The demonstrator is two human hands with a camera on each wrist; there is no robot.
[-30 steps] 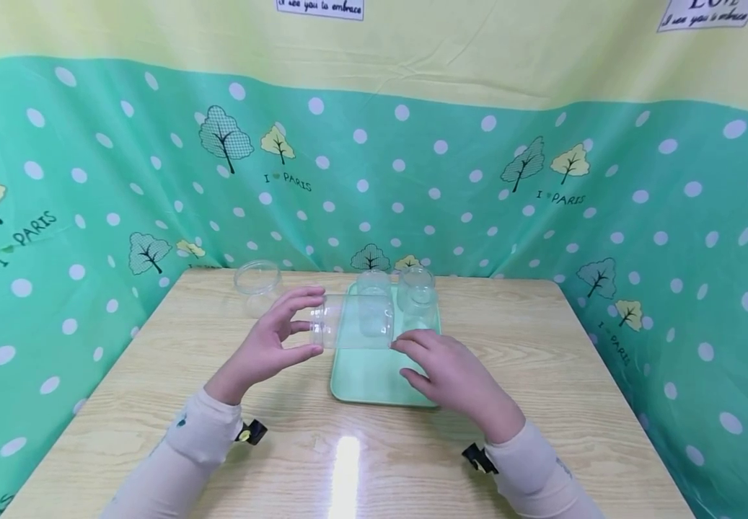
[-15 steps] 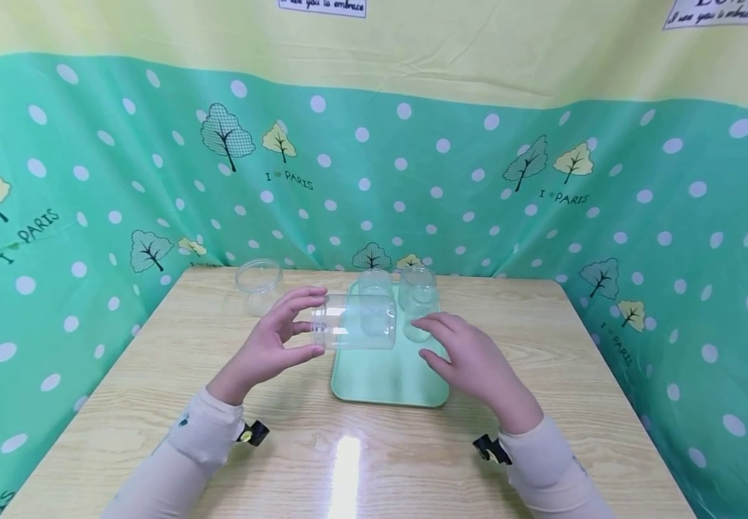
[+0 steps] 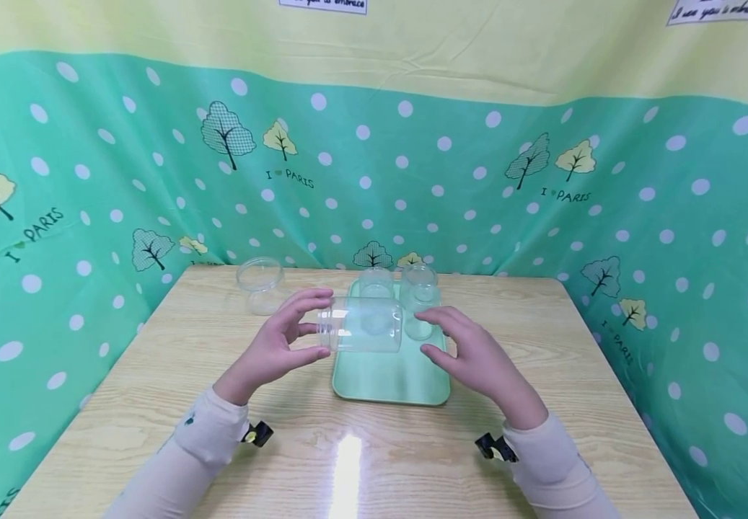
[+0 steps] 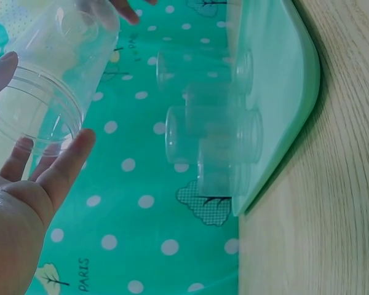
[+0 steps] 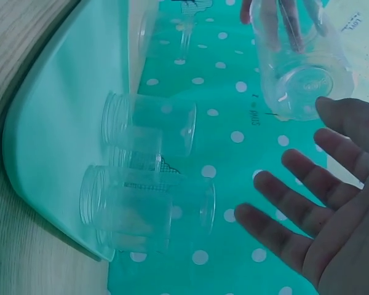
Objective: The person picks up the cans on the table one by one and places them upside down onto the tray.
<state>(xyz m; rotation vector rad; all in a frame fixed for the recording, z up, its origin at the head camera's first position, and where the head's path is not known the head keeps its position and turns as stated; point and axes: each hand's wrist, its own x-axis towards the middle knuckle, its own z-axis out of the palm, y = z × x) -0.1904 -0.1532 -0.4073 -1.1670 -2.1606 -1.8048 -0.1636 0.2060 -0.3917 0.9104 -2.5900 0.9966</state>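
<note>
My left hand grips a clear plastic jar around its threaded mouth, thumb below and fingers above in the head view. The jar lies sideways in the air over the front of a pale green tray, its base turned to the right. Just right of that base is my right hand, holding nothing, its fingers spread and slightly bent. In the right wrist view the thumb overlaps the edge of the base. Behind, several similar clear jars stand on the tray with their threaded mouths down.
At the table's back left stands another clear container with a wide round rim. The wooden table reaches back to a green and yellow curtain, which also hangs along both sides.
My right hand has let go of the jar's base and moved a little to the right. The left hand keeps its grip, with the jar shifted slightly right.
</note>
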